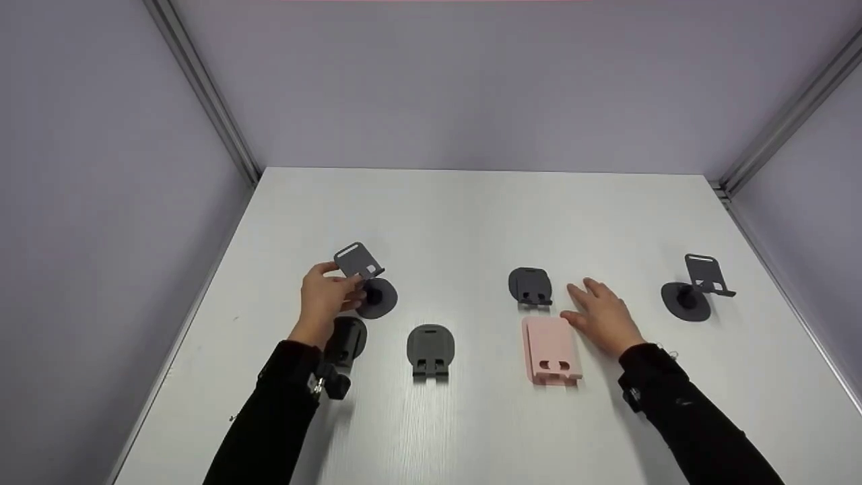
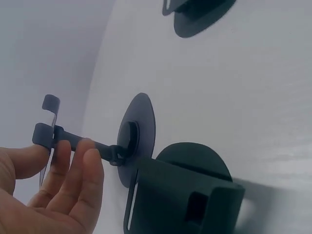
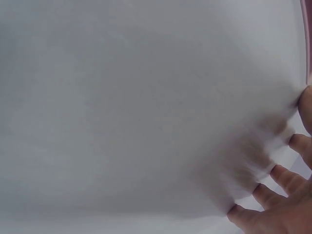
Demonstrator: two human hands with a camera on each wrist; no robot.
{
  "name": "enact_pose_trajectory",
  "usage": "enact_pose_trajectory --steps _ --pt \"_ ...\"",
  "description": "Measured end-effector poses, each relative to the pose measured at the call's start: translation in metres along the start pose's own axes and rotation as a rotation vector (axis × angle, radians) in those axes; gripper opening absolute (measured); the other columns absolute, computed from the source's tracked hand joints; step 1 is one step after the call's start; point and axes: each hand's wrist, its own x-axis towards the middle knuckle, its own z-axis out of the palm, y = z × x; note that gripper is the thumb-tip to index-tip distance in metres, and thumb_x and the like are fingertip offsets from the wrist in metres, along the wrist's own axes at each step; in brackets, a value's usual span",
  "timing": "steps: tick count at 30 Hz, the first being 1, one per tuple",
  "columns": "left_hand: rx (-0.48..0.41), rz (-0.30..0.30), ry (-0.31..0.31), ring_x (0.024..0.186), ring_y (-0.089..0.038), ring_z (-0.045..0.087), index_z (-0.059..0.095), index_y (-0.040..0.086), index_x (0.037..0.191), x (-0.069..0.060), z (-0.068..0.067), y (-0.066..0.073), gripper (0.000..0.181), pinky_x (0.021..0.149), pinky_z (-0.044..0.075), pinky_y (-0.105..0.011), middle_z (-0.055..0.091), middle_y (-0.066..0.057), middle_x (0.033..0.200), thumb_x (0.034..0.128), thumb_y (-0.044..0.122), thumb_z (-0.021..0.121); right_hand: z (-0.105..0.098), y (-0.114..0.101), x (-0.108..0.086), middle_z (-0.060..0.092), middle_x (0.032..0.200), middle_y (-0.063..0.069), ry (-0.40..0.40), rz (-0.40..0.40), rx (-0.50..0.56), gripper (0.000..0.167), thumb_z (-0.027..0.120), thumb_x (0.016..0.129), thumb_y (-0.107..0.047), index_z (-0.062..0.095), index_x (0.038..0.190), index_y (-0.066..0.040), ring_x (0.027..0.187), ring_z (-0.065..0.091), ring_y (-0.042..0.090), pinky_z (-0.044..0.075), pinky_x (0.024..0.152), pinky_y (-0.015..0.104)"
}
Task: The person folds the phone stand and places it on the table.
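On the left side of the table, my left hand pinches the plate of a dark grey folding phone stand between thumb and fingers. Its arm is raised from the round base, as the left wrist view shows on the stand. Close below that hand is a dark folded phone stand, partly hidden by the wrist. My right hand rests on the table with fingers spread and holds nothing. Its thumb is beside a pink folded phone stand; whether they touch, I cannot tell.
A grey folded phone stand lies between the hands. Behind the pink one lies another dark folded stand. At the far right an unfolded stand stands on its round base. Pale panels border the white table.
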Motion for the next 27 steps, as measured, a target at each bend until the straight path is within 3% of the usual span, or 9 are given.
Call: enact_pose_trajectory --steps 14,20,27 --pt "-0.085 -0.023 -0.063 0.083 -0.023 0.076 0.050 -0.006 0.135 -0.002 0.003 0.006 0.040 0.082 0.062 -0.037 0.069 -0.016 0.099 0.0975 -0.001 0.065 -0.001 -0.002 0.001 0.033 0.155 0.037 -0.018 0.010 0.002 0.063 0.065 0.101 -0.031 0.045 0.151 0.002 0.143 0.031 0.055 0.025 0.114 0.071" --pt "-0.106 0.032 -0.095 0.080 -0.024 0.076 0.052 -0.001 0.129 -0.008 0.011 0.012 0.035 0.076 0.063 -0.035 0.069 -0.013 0.092 0.0970 -0.002 0.066 0.000 -0.002 0.001 0.033 0.155 0.036 -0.021 0.006 0.004 0.063 0.065 0.101 -0.031 0.045 0.151 0.002 0.143 0.031 0.055 0.025 0.114 0.071" --pt "-0.131 0.140 -0.157 0.073 -0.024 0.076 0.056 0.001 0.125 -0.019 0.027 0.021 0.033 0.071 0.064 -0.036 0.068 -0.013 0.086 0.0946 -0.006 0.067 0.000 0.000 -0.001 0.036 0.153 0.037 0.000 -0.019 -0.001 0.061 0.064 0.102 -0.031 0.047 0.149 0.003 0.140 0.035 0.056 0.030 0.112 0.070"
